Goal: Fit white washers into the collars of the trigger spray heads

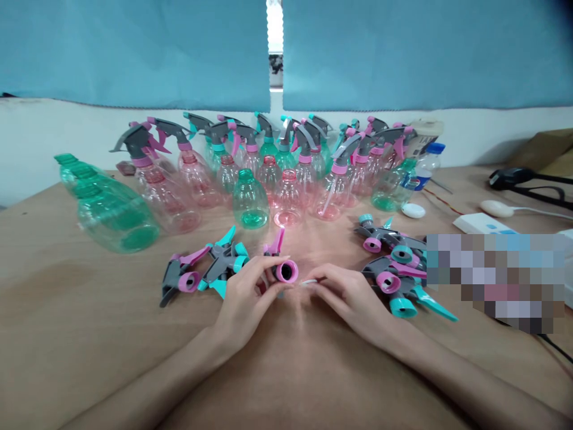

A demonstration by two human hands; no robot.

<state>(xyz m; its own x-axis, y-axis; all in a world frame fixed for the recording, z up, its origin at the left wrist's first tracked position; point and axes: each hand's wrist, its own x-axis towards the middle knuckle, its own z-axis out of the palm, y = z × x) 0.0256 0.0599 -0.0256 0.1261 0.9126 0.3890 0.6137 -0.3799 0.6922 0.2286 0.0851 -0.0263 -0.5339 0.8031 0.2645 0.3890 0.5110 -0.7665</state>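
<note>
Over the flat brown table (pixel 67 310), a grey-and-pink plastic spray head (pixel 294 273) was gripped by the left hand (pixel 250 286), while a thin whitish piece (pixel 310 281), perhaps a ring or tube, was pinched by the right hand (pixel 351 292) and could be dropped if that slight grip slackened.

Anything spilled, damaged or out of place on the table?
A blue-capped drink bottle stands at the right end of the spray bottles; its printed label makes it odd there. The green bottles at far left look slanted, perhaps from lens distortion. No spill or damage stands out.
</note>
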